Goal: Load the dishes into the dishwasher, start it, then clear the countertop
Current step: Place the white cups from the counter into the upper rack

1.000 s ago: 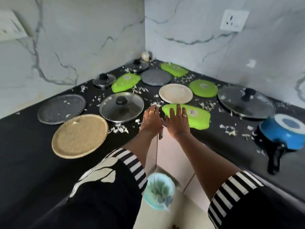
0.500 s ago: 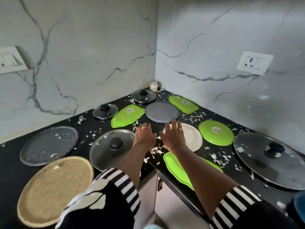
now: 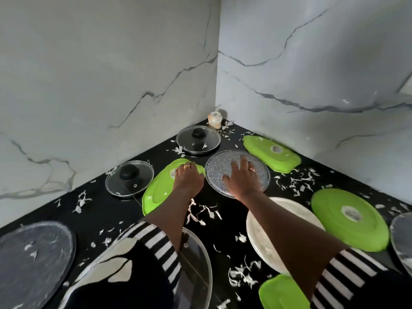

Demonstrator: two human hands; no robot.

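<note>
A black corner countertop point(image 3: 107, 210) is covered with plates and lids. My left hand point(image 3: 188, 177) lies on the far end of a green oval plate point(image 3: 159, 192), fingers bent down at its rim. My right hand point(image 3: 243, 177) rests flat, fingers spread, on a grey speckled round plate point(image 3: 220, 168). Behind them stand two glass lids with black knobs point(image 3: 198, 141) point(image 3: 129, 177). Closer to me are a white plate point(image 3: 265, 230), a round green plate point(image 3: 350, 221), another green oval plate point(image 3: 272, 153) and a large glass lid point(image 3: 196, 264) under my left sleeve.
White shreds point(image 3: 200, 214) are scattered over the counter. A dark grey plate point(image 3: 33, 248) lies at the left, a green plate point(image 3: 283, 293) at the bottom edge, a glass lid point(image 3: 401, 237) at the right edge. A small jar point(image 3: 214, 119) stands in the corner between marble walls.
Both hands have reached forward from the counter's front edge to the back plates. The left now lies on the green oval plate, the right on the grey plate. The view moved closer.
</note>
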